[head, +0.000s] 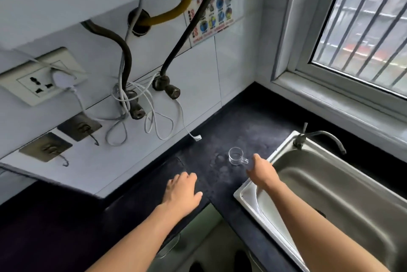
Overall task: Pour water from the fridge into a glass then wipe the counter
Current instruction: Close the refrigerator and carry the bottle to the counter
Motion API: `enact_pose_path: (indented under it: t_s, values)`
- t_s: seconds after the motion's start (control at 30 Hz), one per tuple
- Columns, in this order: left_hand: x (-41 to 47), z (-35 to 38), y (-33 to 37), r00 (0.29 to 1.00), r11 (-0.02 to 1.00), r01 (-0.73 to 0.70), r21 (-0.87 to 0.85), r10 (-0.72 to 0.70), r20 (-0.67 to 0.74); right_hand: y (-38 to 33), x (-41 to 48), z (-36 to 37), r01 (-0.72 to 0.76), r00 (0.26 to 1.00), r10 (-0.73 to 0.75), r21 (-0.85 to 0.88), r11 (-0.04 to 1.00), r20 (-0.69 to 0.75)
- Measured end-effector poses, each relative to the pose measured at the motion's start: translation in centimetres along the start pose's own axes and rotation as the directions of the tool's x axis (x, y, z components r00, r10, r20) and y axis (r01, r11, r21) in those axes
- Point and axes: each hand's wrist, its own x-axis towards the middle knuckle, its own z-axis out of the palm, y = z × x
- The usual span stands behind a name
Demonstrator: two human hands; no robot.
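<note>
1. on the dark bench (253, 122) the left hand (182, 190) lies palm down, its fingers (187, 176) loose and a bit spread, holding nothing.
2. right hand (262, 172) is stretched toward the glass (235, 156), ending just beside its handle. its fingers are tucked behind the hand, so can't tell if they're curled or relaxed, or if they touch the handle.
3. glass is small and clear, upright on the bench, near the corner of the steel sink (330, 183).
4. tap (319, 136) sits at the sink's back edge, spout over the basin.
5. white cable (154, 122) dangles down the tiled wall behind, and the window (363, 29) is off to the right.
</note>
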Motion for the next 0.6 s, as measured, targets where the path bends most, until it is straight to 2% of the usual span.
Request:
enact_pose_path:
  t_s: [0.47,0.6]
  values:
    - [-6.2,2.4,-2.7,0.972,0.971,0.232,-0.063,-0.229,0.049,-0.9,2.8,3.8,-0.087,0.996,0.088,0.251,0.964,0.009]
    - [-7.4,2.8,-4.2,0.959,0.954,0.283,-0.097,-0.280,0.046,-2.9,1.1,4.6,0.004,1.000,-0.012,0.290,0.957,0.026]
